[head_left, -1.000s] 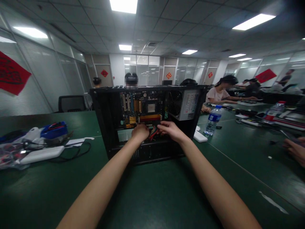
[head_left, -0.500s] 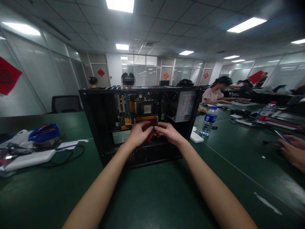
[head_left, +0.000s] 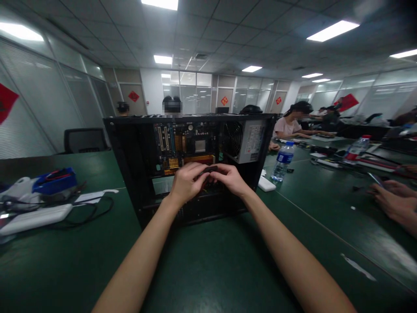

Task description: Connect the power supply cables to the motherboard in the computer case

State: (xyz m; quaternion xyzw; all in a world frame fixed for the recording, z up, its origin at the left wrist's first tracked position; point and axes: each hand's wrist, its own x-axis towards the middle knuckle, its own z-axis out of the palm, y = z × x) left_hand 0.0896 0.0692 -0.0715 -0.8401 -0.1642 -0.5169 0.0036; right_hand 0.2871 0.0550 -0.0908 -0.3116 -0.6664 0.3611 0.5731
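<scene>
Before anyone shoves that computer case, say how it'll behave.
The computer case is boxy, so probably stiff. It is likely heavier at the right, where the power supply sits. Standing upright on the table, it might tip if pushed high.

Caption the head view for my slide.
Left hand and right hand hold a small dark part at an open computer case on a green table.

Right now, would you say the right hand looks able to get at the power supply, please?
Probably yes: the case is open on this side, leaving the power supply exposed, up and right of the right hand. Its grip, though, is on a black piece it may need to release first.
</scene>
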